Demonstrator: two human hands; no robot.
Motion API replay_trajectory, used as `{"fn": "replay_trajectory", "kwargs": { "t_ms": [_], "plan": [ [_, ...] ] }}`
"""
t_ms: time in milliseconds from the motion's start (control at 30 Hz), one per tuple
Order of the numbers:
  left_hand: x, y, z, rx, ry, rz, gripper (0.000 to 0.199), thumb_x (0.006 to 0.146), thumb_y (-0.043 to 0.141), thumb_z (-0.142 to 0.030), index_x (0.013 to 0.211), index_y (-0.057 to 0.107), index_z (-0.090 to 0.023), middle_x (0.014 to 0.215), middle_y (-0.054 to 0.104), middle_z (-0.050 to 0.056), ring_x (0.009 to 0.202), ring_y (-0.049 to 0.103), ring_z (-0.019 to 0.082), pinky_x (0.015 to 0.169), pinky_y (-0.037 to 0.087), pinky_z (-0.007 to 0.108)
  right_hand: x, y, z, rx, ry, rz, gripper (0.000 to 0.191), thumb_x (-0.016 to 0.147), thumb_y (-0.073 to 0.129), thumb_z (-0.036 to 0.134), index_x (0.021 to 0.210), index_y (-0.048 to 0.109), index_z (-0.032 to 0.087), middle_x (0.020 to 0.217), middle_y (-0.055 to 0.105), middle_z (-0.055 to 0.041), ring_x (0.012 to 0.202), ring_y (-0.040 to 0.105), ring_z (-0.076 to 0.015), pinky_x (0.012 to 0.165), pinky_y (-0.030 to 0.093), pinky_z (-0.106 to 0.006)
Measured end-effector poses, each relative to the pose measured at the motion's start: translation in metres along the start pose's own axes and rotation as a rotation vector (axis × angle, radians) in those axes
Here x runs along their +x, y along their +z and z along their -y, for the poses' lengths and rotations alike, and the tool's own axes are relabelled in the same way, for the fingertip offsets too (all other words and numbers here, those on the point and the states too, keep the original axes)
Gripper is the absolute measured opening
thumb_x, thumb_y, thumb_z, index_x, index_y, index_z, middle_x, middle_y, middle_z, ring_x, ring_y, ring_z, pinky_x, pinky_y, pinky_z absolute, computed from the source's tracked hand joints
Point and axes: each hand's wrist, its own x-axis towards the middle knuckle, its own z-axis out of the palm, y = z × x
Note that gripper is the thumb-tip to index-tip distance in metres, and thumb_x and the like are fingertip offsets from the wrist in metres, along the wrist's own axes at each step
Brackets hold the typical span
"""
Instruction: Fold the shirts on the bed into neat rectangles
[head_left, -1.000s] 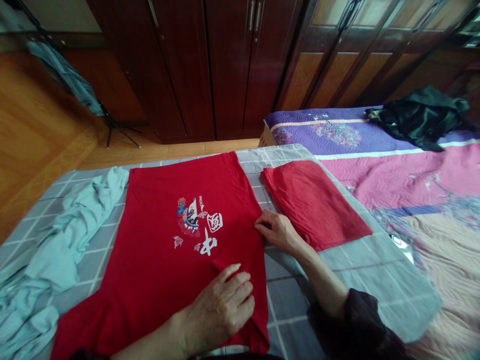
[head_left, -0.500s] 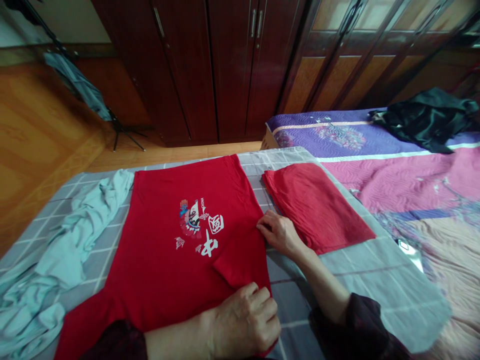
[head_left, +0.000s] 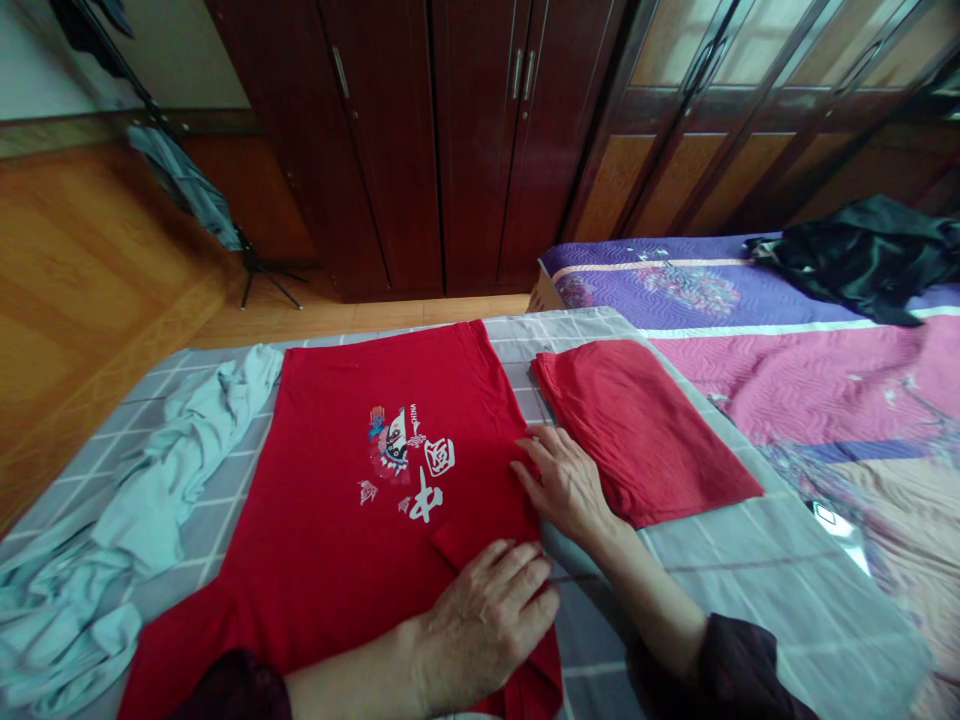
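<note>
A red T-shirt [head_left: 330,500] with a printed white, blue and pink design lies spread out on the checked grey sheet. My left hand [head_left: 491,615] rests flat over its near right part, fingers stretched out on the cloth beside a folded-over flap. At the shirt's right edge is my right hand [head_left: 566,480], its thumb and fingers apart and touching the fabric. Just beyond that hand lies a folded red garment [head_left: 637,430]. The shirt's nearest part is partly hidden under my left forearm.
Crumpled pale green cloth [head_left: 150,500] lies along the left of the sheet [head_left: 720,580]. To the right, a purple and pink bedspread [head_left: 795,370] carries a dark garment [head_left: 862,255] and a phone-like object [head_left: 836,530]. Dark red wardrobes [head_left: 480,150] and a stand [head_left: 259,270] are behind.
My left hand has gone from curled fingers to lying flat on the shirt. My right hand has loosened its pinch on the shirt's edge. The camera view has shifted slightly.
</note>
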Motion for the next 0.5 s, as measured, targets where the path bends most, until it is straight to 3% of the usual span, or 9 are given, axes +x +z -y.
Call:
{"fn": "replay_trajectory", "kwargs": {
  "t_ms": [67,133,267,400,500],
  "plan": [
    [-0.001,0.008,0.001,0.039,-0.048,-0.020,0.038,0.096,0.042,-0.029,0.130,0.046,-0.015,0.134,0.051,0.010,0.128,0.040,0.023,0.109,0.031,0.040,-0.002,0.007,0.006,0.031,-0.141,0.030,0.038,0.091,0.048,0.032,0.125,0.056,0.018,0.136,0.049,-0.0118,0.122,0.045,-0.0267,0.102,0.036,-0.042],
    [-0.001,0.011,0.002,0.017,-0.026,0.014,0.047,0.096,0.042,-0.038,0.136,0.040,-0.014,0.139,0.047,0.011,0.132,0.037,0.024,0.111,0.028,0.041,-0.002,0.015,0.009,0.029,-0.193,0.096,0.046,0.091,0.047,0.032,0.134,0.048,0.017,0.144,0.041,-0.0109,0.132,0.035,-0.0280,0.109,0.029,-0.045],
    [-0.004,0.010,0.007,-0.029,-0.041,0.015,0.063,0.092,0.047,-0.047,0.142,0.032,-0.012,0.147,0.036,0.013,0.138,0.026,0.025,0.114,0.024,0.042,0.007,0.023,0.008,-0.071,0.009,0.053,0.056,0.091,0.046,0.036,0.139,0.041,0.008,0.149,0.030,-0.0185,0.137,0.025,-0.0336,0.110,0.023,-0.050],
    [-0.007,0.013,0.015,-0.033,-0.126,0.071,0.074,0.091,0.046,-0.051,0.148,0.018,-0.012,0.152,0.027,0.013,0.141,0.018,0.028,0.113,0.022,0.051,0.029,0.025,0.010,-0.025,-0.073,0.161,0.064,0.090,0.045,0.048,0.142,0.037,0.011,0.151,0.026,-0.0152,0.140,0.020,-0.0302,0.112,0.021,-0.046],
    [-0.007,0.015,0.018,-0.080,-0.143,0.117,0.077,0.091,0.046,-0.051,0.149,0.011,-0.015,0.154,0.020,0.011,0.142,0.012,0.028,0.113,0.021,0.053,0.055,0.031,0.014,-0.066,0.089,0.179,0.073,0.090,0.042,0.054,0.141,0.036,0.003,0.149,0.027,-0.0215,0.139,0.020,-0.0336,0.112,0.018,-0.048]
  ]
}}
